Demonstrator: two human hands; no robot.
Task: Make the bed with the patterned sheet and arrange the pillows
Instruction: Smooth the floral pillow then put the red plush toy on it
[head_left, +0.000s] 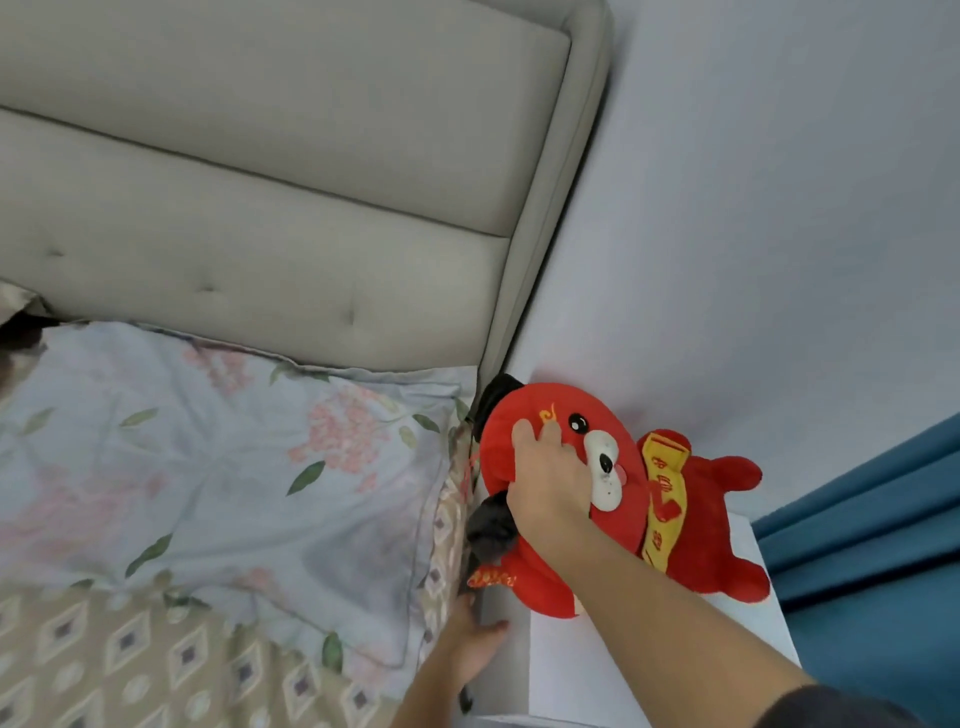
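A pale blue floral pillow (223, 467) lies flat at the head of the bed against the beige padded headboard (270, 208). Below it spreads the tan sheet with a diamond pattern (130, 660), which also hangs down the bed's right side. My left hand (475, 647) reaches into the gap between the bed's edge and the white nightstand (587, 670), its fingers partly hidden there. My right hand (550, 478) grips the head of a red plush dog (670, 525) that lies on the nightstand beside the bed.
The white wall (753, 208) stands behind the nightstand. A blue curtain (872, 545) hangs at the right. A corner of another patterned pillow (21, 301) shows at the far left by the headboard.
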